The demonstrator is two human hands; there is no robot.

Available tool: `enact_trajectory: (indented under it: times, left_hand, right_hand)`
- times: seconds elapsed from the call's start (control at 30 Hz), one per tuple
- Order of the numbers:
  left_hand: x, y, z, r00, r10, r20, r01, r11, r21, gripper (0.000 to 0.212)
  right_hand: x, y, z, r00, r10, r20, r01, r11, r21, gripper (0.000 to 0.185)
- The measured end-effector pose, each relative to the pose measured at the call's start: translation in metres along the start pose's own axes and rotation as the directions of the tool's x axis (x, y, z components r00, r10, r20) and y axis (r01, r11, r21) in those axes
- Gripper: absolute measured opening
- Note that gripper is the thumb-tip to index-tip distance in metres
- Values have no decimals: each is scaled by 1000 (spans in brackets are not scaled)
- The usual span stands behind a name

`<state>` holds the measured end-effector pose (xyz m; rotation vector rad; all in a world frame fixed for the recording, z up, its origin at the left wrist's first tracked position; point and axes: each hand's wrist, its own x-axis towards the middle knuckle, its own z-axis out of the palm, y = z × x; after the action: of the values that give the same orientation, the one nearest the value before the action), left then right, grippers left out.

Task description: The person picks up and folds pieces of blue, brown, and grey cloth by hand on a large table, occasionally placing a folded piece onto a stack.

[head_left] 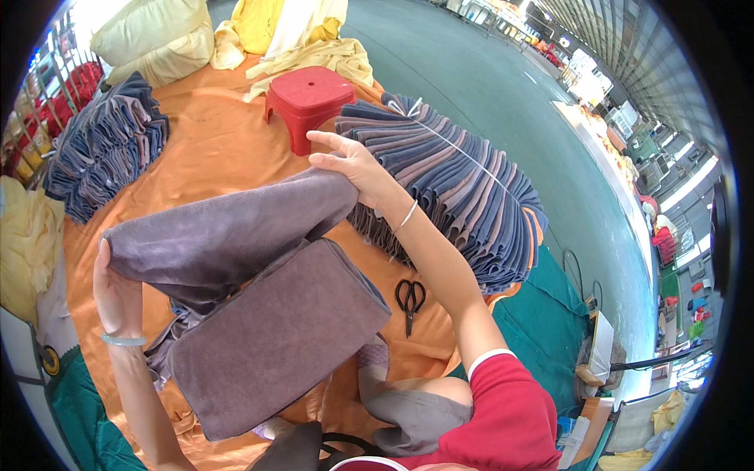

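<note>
Between my two hands a grey-purple plush cloth (235, 229) is stretched, raised above the sheet. My left hand (116, 294), with a pale bangle at the wrist, grips its left end, the thumb on top. At the other end, my right hand (347, 168) holds the corner, thumb and index finger showing and the rest partly hidden. Just below, nearer my body, lies a folded mauve cloth (283, 341) with more folded layers under its right edge. Black-handled scissors (410, 306) rest on the orange sheet (200, 135), right of that folded cloth.
A long bundle of folded cloths (447, 176), tied with white string, lies to the right. Behind my right hand stands a red plastic stool (310, 94). Another cloth pile (109, 144) sits at the left, near a metal rack (50, 94). Yellow fabric bundles (156, 38) are at the back.
</note>
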<state>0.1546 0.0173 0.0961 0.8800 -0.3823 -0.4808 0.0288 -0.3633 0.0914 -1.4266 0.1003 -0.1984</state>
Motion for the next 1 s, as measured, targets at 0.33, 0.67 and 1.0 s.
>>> enact_trajectory:
  times: [0.33, 0.67, 1.0]
  left_hand:
    - [-15, 11, 3, 996, 49, 75, -52, 998, 42, 36]
    - [-18, 5, -1, 994, 86, -69, -78, 991, 111, 35]
    - [-17, 11, -2, 998, 70, 7, -69, 953, 295, 28]
  right_hand:
    - [-30, -4, -4, 921, -104, 377, 260, 883, -391, 79]
    - [-34, -3, -17, 990, -132, -53, 132, 991, -1, 41]
    - [-37, -6, -19, 964, -255, -68, 264, 929, 261, 44]
